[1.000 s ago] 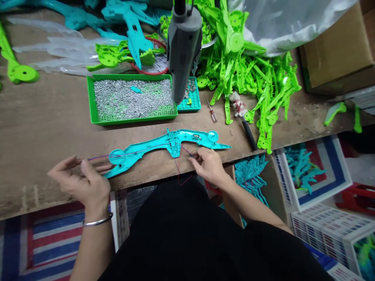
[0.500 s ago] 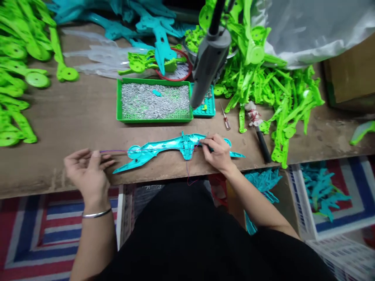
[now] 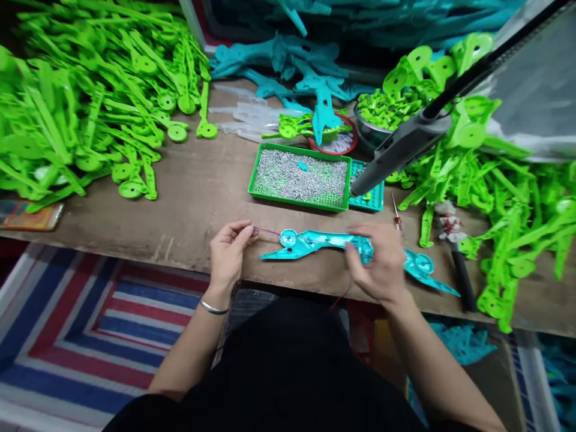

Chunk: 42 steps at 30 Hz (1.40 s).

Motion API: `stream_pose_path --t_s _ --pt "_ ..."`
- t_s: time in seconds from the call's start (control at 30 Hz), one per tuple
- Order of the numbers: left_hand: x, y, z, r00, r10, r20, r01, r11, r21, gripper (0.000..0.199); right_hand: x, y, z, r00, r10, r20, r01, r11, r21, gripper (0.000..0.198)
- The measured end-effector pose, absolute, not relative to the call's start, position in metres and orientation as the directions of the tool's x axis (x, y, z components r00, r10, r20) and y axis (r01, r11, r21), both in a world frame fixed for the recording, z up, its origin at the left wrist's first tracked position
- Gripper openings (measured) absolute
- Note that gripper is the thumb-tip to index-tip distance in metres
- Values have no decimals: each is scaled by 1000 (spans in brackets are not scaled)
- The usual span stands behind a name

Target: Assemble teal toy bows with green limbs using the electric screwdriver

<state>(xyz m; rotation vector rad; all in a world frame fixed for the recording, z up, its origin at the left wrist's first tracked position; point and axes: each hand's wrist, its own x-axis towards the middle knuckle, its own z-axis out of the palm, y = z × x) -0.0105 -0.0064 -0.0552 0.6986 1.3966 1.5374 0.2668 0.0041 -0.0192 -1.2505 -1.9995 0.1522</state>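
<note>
A long turquoise plastic part (image 3: 315, 240) lies hollow side up near the bench's front edge, with a round boss toward each end. Thin red and blue wires (image 3: 269, 231) run from its left end to my left hand (image 3: 228, 252), which pinches them between thumb and fingertips, just left of the part. Over the part's middle hovers my right hand (image 3: 380, 261), blurred by motion, thumb apart from the stretched fingers; it hides the central section. Whether it touches the part, I cannot tell. A wire loop (image 3: 344, 294) hangs over the bench edge below it.
Behind the part stand a green tray (image 3: 252, 187) of small metal screws and a turquoise tray (image 3: 380, 204). A grey screwdriver (image 3: 387, 156) hangs above them. Lime-green parts (image 3: 103, 102) heap up left and right. A small screwdriver (image 3: 396, 216) and a black-handled tool (image 3: 462, 279) lie to the right.
The view has swung left. My right hand has let go near the part's right half and moved left over its middle. My left hand is closer to the part's left end, its fingers more curled.
</note>
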Motion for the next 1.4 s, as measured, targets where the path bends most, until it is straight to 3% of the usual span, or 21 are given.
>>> stream_pose_path --t_s 0.13,0.27,0.43,0.63,0.73,0.93,1.1,1.2,1.4 --pt "-14 -6 -56 -468 880 -80 -137 18 990 27 206 33 -15 -554 802 223 551 554 -624 34" --pt "-20 -9 -56 -473 881 13 71 23 997 21 184 53 -27 -580 811 77 522 443 -729 17" --pt "-27 -7 -54 -379 920 -99 78 138 987 27 188 56 -37 -453 887 96 338 270 -901 13" --pt "-22 0 -51 -198 892 -407 -342 326 881 42 192 60 -44 -400 916 39 250 151 -956 22" --pt "-21 1 -47 -112 874 -473 -399 396 827 42 192 65 -43 -440 898 -14 163 65 -984 25" --pt "-18 4 -42 -34 864 -503 -441 438 783 41 197 69 -43 -481 875 -52 126 11 -992 27" --pt "-7 7 -41 -16 880 -475 -464 414 783 45 193 67 -33 -577 806 129 172 274 -946 35" --pt "0 8 -42 -26 900 -435 -467 374 801 46 182 67 -30 -588 782 207 155 360 -920 24" --pt "13 2 -48 -59 928 -368 -404 315 859 47 164 67 -33 -487 863 136 127 224 -966 16"
